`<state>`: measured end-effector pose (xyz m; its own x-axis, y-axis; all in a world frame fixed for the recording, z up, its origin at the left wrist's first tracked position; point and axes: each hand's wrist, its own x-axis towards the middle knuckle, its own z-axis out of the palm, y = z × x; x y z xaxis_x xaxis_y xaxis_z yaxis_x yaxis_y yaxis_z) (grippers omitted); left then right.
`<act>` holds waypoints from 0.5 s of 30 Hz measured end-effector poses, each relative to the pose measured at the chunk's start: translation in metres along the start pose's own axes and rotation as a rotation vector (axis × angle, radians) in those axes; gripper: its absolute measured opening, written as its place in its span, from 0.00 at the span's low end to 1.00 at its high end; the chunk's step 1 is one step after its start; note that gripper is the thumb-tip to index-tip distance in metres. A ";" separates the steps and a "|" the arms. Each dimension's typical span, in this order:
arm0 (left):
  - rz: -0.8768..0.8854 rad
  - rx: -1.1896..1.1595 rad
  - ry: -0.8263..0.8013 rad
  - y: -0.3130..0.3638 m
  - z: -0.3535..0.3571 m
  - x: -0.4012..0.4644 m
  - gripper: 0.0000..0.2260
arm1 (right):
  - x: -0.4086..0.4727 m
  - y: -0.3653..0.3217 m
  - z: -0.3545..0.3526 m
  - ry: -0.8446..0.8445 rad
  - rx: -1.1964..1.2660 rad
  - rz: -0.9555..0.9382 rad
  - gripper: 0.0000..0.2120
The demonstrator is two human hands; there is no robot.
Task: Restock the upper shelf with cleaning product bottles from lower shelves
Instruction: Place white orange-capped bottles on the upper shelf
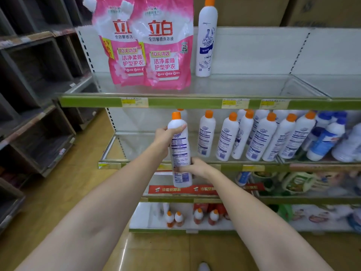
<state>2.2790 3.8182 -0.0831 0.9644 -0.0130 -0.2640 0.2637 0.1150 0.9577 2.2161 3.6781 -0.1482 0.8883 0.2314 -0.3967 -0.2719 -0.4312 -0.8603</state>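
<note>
Pink detergent pouches (152, 45) are leaning on the upper shelf (195, 103). Your left grip (168, 134) is clasping the white orange-capped plastic bottle (179, 151) high, your right grip (192, 169) low, in front of the middle shelf (254, 167).

pink refill pouches (152, 45): two, standing side by side | dark wooden crates (35, 90): stacked, left of the pouches | green baskets (293, 182): far below and right of the pouches | cardboard boxes (273, 10): right of the pouches, up high | wooden floor (68, 192): beneath
</note>
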 end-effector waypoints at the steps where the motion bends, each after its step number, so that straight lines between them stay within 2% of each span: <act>1: -0.013 -0.008 0.001 -0.001 -0.005 -0.005 0.20 | -0.005 0.000 0.007 0.005 0.017 0.008 0.19; 5: -0.098 -0.073 -0.054 -0.006 -0.020 -0.024 0.25 | -0.028 -0.008 0.031 0.015 0.059 0.034 0.25; 9: -0.186 -0.171 -0.120 -0.010 -0.034 -0.035 0.33 | -0.045 -0.016 0.052 0.125 -0.028 0.004 0.18; 12: -0.205 -0.128 -0.102 -0.033 -0.043 -0.019 0.45 | -0.059 -0.028 0.066 0.232 -0.349 0.008 0.21; 14: -0.173 -0.105 -0.054 -0.051 -0.049 0.003 0.40 | -0.067 -0.034 0.074 0.282 -0.582 0.021 0.22; 15: -0.164 -0.097 -0.041 -0.056 -0.050 0.009 0.37 | -0.070 -0.035 0.077 0.286 -0.624 0.027 0.22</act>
<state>2.2718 3.8617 -0.1445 0.9091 -0.0798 -0.4088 0.4163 0.2029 0.8863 2.1348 3.7445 -0.1149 0.9704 0.0114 -0.2412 -0.1071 -0.8749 -0.4722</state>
